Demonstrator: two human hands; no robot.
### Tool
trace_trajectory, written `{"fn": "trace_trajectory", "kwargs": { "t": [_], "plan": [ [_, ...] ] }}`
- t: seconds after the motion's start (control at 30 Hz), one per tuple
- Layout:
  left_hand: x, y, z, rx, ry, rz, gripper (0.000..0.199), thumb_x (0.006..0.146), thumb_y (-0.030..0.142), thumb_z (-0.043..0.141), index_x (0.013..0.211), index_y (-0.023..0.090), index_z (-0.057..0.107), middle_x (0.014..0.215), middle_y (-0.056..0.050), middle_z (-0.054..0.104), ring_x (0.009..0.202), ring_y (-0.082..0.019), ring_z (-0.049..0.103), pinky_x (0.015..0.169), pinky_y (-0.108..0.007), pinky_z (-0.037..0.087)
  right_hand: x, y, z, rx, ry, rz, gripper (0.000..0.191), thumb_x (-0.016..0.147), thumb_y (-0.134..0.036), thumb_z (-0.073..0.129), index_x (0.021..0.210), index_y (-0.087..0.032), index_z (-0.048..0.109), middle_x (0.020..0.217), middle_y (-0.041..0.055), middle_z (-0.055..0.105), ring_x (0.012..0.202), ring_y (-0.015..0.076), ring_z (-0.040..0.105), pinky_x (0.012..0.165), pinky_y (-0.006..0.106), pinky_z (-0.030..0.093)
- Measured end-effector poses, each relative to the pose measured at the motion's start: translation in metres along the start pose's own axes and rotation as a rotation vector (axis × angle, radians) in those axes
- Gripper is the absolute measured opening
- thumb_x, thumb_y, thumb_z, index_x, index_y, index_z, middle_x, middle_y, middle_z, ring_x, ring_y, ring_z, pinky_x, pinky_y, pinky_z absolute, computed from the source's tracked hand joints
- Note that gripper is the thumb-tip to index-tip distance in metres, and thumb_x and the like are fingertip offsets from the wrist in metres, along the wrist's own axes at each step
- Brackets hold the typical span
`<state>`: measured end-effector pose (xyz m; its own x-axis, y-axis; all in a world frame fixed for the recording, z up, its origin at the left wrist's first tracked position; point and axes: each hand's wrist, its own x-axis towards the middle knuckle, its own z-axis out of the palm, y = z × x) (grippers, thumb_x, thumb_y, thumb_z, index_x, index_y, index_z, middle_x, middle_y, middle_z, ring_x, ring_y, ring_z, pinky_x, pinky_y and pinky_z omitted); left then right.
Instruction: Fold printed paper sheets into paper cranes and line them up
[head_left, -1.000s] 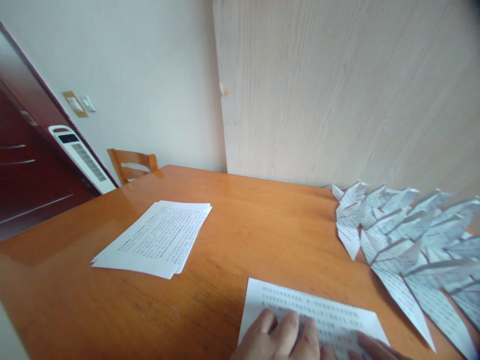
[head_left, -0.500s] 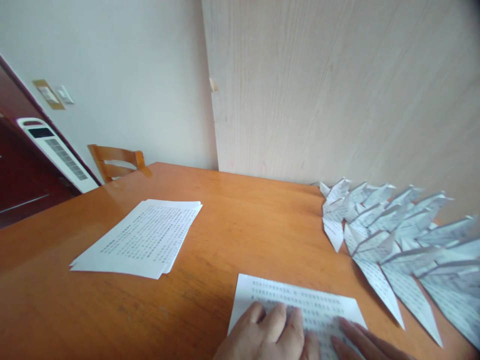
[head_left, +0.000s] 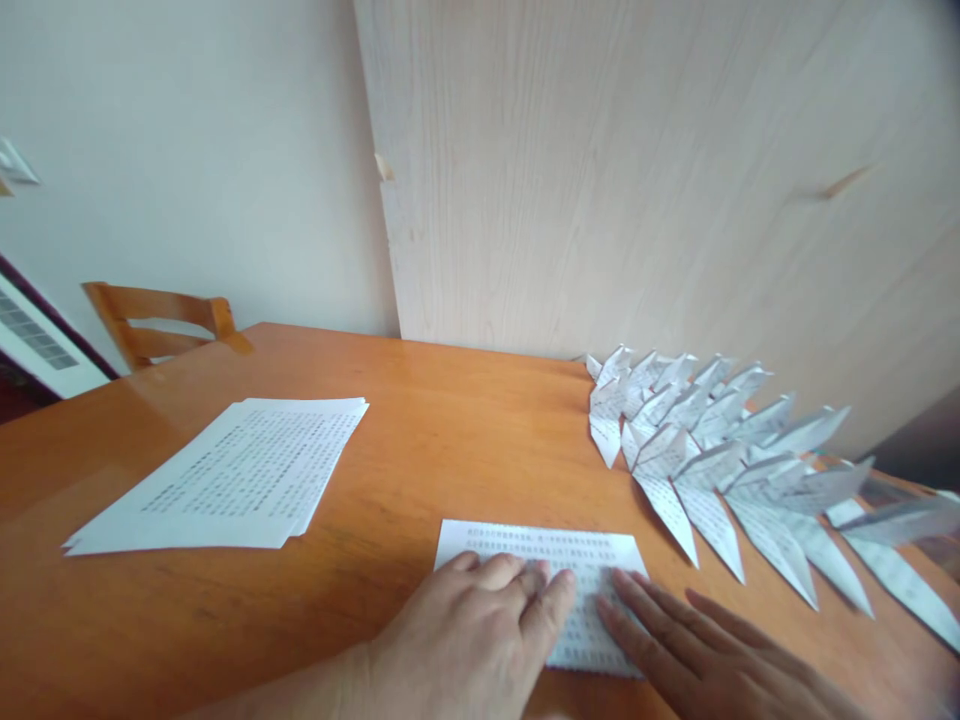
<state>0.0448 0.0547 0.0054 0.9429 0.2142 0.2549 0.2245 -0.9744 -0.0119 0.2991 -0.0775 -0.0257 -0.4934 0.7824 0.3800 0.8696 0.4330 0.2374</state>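
A printed sheet of paper (head_left: 536,541) lies flat on the table at the lower middle, its near part partly covered by my hands. My left hand (head_left: 472,625) rests palm down on the left side of the sheet, fingers stretched out. From the right, my right hand (head_left: 690,640) lies flat, its fingertips on the sheet's right part. Neither hand grips anything. To the right stand several folded paper pieces (head_left: 664,455) with pointed ends, made of printed paper and set in rows.
On the left of the wooden table (head_left: 420,430) lies a stack of printed sheets (head_left: 225,480). A wooden chair (head_left: 169,310) stands past the far left corner. A pale wood panel (head_left: 570,180) rises behind the table. A white slatted appliance (head_left: 41,335) is at the left edge.
The view has swung right and down, showing more of my hands and the folded papers. Both hands are still pressed on the sheet, with my left fingers stretched flatter.
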Motion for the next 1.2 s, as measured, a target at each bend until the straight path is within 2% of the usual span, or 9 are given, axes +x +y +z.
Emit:
{"fn": "trace_trajectory", "kwargs": {
  "t": [0.07, 0.17, 0.3, 0.37, 0.47, 0.6, 0.8, 1.0, 1.2],
  "plan": [
    [0.005, -0.003, -0.015, -0.146, -0.079, -0.051, 0.054, 0.098, 0.055, 0.042, 0.138, 0.019, 0.050, 0.120, -0.008, 0.069, 0.106, -0.025, 0.063, 0.089, -0.037, 0.048, 0.005, -0.002, -0.013, 0.093, -0.075, 0.037, 0.057, 0.093, -0.025, 0.048, 0.149, -0.029, 0.044, 0.135, -0.0007, 0.065, 0.111, 0.0191, 0.068, 0.085, 0.026, 0.057],
    [0.013, -0.010, -0.032, -0.314, -0.189, -0.113, 0.037, 0.103, 0.043, 0.036, 0.113, 0.021, 0.065, 0.099, -0.006, 0.072, 0.094, -0.023, 0.064, 0.080, -0.034, 0.049, 0.014, -0.009, -0.032, 0.161, -0.195, 0.132, 0.059, 0.089, -0.039, 0.058, 0.146, -0.029, 0.049, 0.139, 0.0040, 0.062, 0.115, 0.0256, 0.067, 0.093, 0.035, 0.057],
    [0.020, -0.025, -0.034, -0.440, -0.231, -0.094, 0.038, 0.104, 0.037, 0.032, 0.102, 0.022, 0.067, 0.093, -0.005, 0.070, 0.089, -0.021, 0.063, 0.078, -0.031, 0.047, 0.030, -0.021, -0.051, 0.227, -0.338, 0.254, 0.072, 0.080, -0.055, 0.070, 0.142, -0.021, 0.056, 0.140, 0.0139, 0.059, 0.120, 0.0358, 0.063, 0.100, 0.049, 0.053],
    [0.021, -0.032, -0.029, -0.472, -0.255, -0.094, 0.037, 0.104, 0.036, 0.032, 0.110, 0.024, 0.066, 0.097, -0.004, 0.071, 0.091, -0.021, 0.063, 0.078, -0.031, 0.047, 0.035, -0.024, -0.055, 0.271, -0.405, 0.309, 0.078, 0.076, -0.057, 0.073, 0.142, -0.018, 0.057, 0.142, 0.0161, 0.056, 0.123, 0.0390, 0.059, 0.103, 0.054, 0.051],
    [0.020, -0.037, -0.022, -0.490, -0.251, -0.038, 0.032, 0.100, 0.031, 0.044, 0.127, 0.027, 0.062, 0.116, -0.004, 0.068, 0.107, -0.022, 0.059, 0.091, -0.033, 0.046, 0.036, -0.025, -0.055, 0.330, -0.500, 0.385, 0.083, 0.075, -0.059, 0.073, 0.144, -0.019, 0.053, 0.146, 0.0166, 0.050, 0.130, 0.0428, 0.052, 0.106, 0.062, 0.045],
    [0.017, -0.037, -0.019, -0.450, -0.272, -0.004, 0.033, 0.093, 0.027, 0.055, 0.125, 0.031, 0.064, 0.118, -0.004, 0.064, 0.110, -0.024, 0.056, 0.093, -0.035, 0.047, 0.032, -0.027, -0.053, 0.368, -0.572, 0.463, 0.096, 0.073, -0.071, 0.069, 0.151, -0.021, 0.041, 0.154, 0.0155, 0.035, 0.139, 0.0431, 0.038, 0.111, 0.063, 0.037],
    [0.015, -0.039, -0.016, -0.440, -0.282, 0.002, 0.040, 0.089, 0.025, 0.057, 0.128, 0.032, 0.063, 0.128, -0.003, 0.059, 0.117, -0.025, 0.052, 0.101, -0.037, 0.046, 0.022, -0.037, -0.050, 0.429, -0.573, 0.497, 0.115, 0.069, -0.083, 0.062, 0.156, -0.018, 0.022, 0.159, 0.0164, 0.021, 0.145, 0.0417, 0.025, 0.117, 0.060, 0.027],
    [0.015, -0.042, -0.010, -0.383, -0.311, 0.030, 0.046, 0.091, 0.029, 0.053, 0.136, 0.035, 0.056, 0.154, -0.001, 0.042, 0.126, -0.028, 0.047, 0.106, -0.044, 0.041, 0.009, -0.039, -0.042, 0.463, -0.485, 0.469, 0.110, 0.076, -0.074, 0.065, 0.157, -0.025, 0.009, 0.162, 0.0106, 0.014, 0.147, 0.0398, 0.018, 0.120, 0.061, 0.017],
    [0.017, -0.040, -0.011, -0.355, -0.348, 0.061, 0.042, 0.092, 0.031, 0.048, 0.132, 0.035, 0.058, 0.155, 0.004, 0.044, 0.117, -0.027, 0.049, 0.103, -0.042, 0.041, 0.006, -0.042, -0.041, 0.478, -0.527, 0.468, 0.106, 0.082, -0.069, 0.063, 0.157, -0.026, 0.001, 0.164, 0.0075, 0.007, 0.150, 0.0368, 0.008, 0.120, 0.062, 0.008]
  ]
}}
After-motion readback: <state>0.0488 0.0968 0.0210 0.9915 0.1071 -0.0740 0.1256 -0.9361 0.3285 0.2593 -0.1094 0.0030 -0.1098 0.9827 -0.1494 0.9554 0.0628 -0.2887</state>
